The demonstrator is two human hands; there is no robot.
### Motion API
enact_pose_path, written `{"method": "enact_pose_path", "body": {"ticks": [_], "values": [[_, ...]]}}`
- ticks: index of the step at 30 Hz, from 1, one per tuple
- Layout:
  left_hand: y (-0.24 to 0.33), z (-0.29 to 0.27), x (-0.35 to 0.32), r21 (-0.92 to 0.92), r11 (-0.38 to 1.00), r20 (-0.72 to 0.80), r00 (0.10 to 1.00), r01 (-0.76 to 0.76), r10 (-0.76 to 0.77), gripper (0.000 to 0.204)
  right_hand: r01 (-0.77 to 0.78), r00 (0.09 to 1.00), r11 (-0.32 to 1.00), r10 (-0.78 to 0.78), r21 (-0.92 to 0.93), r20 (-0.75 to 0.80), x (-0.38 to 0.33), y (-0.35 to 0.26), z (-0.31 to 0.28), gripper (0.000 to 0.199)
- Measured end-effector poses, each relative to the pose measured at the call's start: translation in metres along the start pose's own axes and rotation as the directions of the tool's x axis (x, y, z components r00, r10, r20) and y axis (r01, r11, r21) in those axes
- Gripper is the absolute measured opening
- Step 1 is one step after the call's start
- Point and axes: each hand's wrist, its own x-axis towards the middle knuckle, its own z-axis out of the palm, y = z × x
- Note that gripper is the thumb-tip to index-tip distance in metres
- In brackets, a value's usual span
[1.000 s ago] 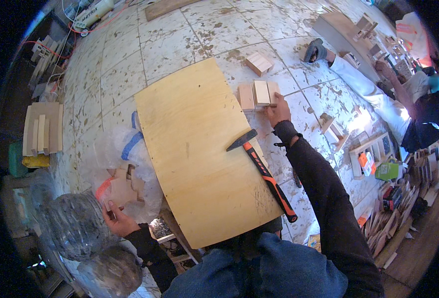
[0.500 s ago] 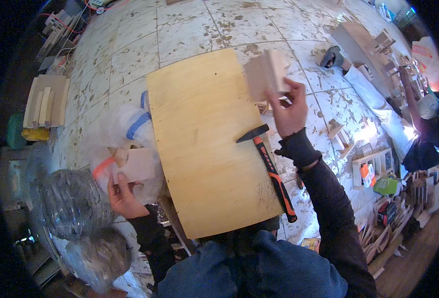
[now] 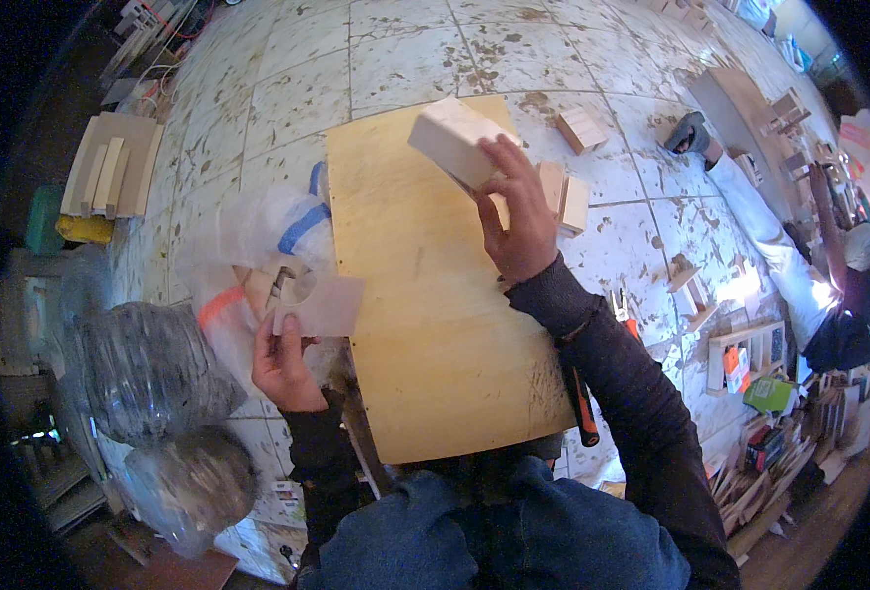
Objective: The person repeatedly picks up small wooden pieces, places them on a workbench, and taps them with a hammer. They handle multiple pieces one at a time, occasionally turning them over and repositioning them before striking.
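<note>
My left hand (image 3: 289, 366) pinches a thin, pale wooden panel (image 3: 331, 307) by its lower edge, beside the left side of a yellow plywood board (image 3: 405, 393). A rounded notch seems to be cut in the panel's upper edge. Over the far part of the board, my right hand (image 3: 521, 216) grips a pale wooden box (image 3: 451, 141) by its near end, tilted. Its underside is hidden. The hammer (image 3: 584, 411) lies along the board's right edge, its head covered by my right forearm and only part of the black-and-orange handle showing.
Plastic bags (image 3: 258, 231) lie left of the board, with wrapped grey bundles (image 3: 154, 369) nearer. More wooden boxes (image 3: 580, 131) stand on the tiled floor beyond the board's right edge. Pliers (image 3: 624, 313) lie right of my forearm. Another person's leg (image 3: 774, 231) stretches out at right.
My right hand has carried the wooden box left, from beyond the board's right edge to over the board. My left hand has brought the panel nearer the board. My forearm now covers the hammer head.
</note>
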Motion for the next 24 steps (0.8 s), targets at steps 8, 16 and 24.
{"method": "enact_pose_path", "body": {"ticks": [8,16,24], "values": [[0.018,0.009,-0.008,-0.084,0.994,-0.010,0.998,-0.065,0.064,0.034,0.104,0.994,0.994,-0.105,-0.038,-0.041,0.014,-0.041,-0.012,0.020],[0.023,0.025,-0.002,-0.037,0.999,0.066,0.997,0.029,-0.026,0.021,-0.382,0.837,0.922,0.377,-0.071,0.396,-0.024,-0.093,-0.021,0.029],[0.014,0.078,0.001,-0.081,0.995,0.361,0.932,0.059,-0.026,0.026,-0.561,0.804,0.824,0.517,0.084,0.294,-0.041,-0.089,-0.022,0.026]]}}
